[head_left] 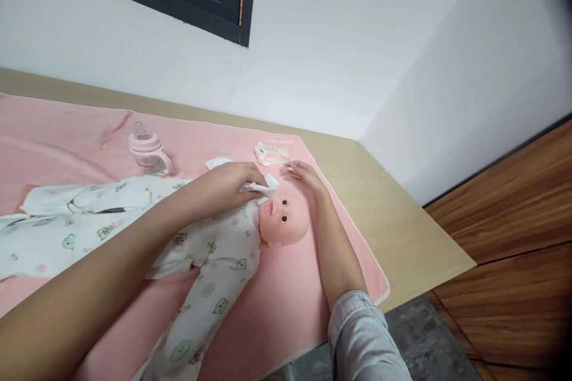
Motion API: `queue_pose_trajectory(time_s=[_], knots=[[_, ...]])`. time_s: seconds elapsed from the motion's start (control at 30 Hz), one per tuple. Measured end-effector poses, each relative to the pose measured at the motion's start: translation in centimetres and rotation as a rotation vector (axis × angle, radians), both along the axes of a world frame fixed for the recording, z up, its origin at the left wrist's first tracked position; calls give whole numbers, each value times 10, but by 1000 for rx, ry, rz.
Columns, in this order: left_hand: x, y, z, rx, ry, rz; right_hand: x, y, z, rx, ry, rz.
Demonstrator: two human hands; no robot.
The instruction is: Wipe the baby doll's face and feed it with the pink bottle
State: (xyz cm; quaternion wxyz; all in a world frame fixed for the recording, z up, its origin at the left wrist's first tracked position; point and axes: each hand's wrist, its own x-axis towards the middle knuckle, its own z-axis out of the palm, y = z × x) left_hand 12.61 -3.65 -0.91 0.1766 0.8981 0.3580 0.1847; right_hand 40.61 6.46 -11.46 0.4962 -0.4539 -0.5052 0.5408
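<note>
Tissue (270, 183) is pinched in the thumb and fingers of the left hand (235, 181), just beside the far cheek of a doll (229, 237); whether it touches, I cannot tell. The doll lies face up, its long axis running left to right, head at the right. The left hand is nearer the mouth. The right hand (306, 176), loosely spread and seemingly empty, is near a packet (269, 154). Farther left, a bottle (148, 151) stands on a pink mat (286, 297).

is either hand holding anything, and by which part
The left hand pinches a white tissue between thumb and fingers, just back from one loose end. The right hand, beside a packet, appears to hold nothing.
</note>
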Motion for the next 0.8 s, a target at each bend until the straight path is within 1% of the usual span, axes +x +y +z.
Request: queue_pose_trajectory(time_s=[0.03,0.1,0.17,0.2,0.23,0.27,0.3,0.33,0.4,0.5,0.57,0.63,0.67,0.73,0.8], knots=[[-5,3,0,16,-22,18,-3,-7,16,73,-16,42],[-16,9,1,45,-44,63,-14,-29,55,241,-93,164],[-27,13,4,65,-28,108,-32,-60,94,392,-283,293],[-31,14,5,67,-11,125,-43,-78,111,437,-372,345],[-34,14,7,66,8,137,-54,-95,125,465,-440,387],[-37,14,8,64,23,143,-64,-110,134,489,-494,411],[-39,14,9,62,32,145,-74,-122,140,521,-534,415],[-40,14,10,60,35,142,-83,-132,143,552,-576,401],[-41,13,11,61,36,135,-95,-142,141,602,-676,350],[-46,14,16,29,40,153,-100,-139,133,639,-805,266],[-57,15,22,-29,51,165,-95,-132,129,639,-816,202],[-76,16,31,-83,42,193,-85,-120,127,615,-775,113],[-88,18,35,-94,29,231,-78,-114,125,593,-751,62],[-114,22,41,-98,-23,341,-64,-98,119,525,-721,-41],[-139,27,42,-106,-91,463,-49,-81,109,444,-740,-161]])
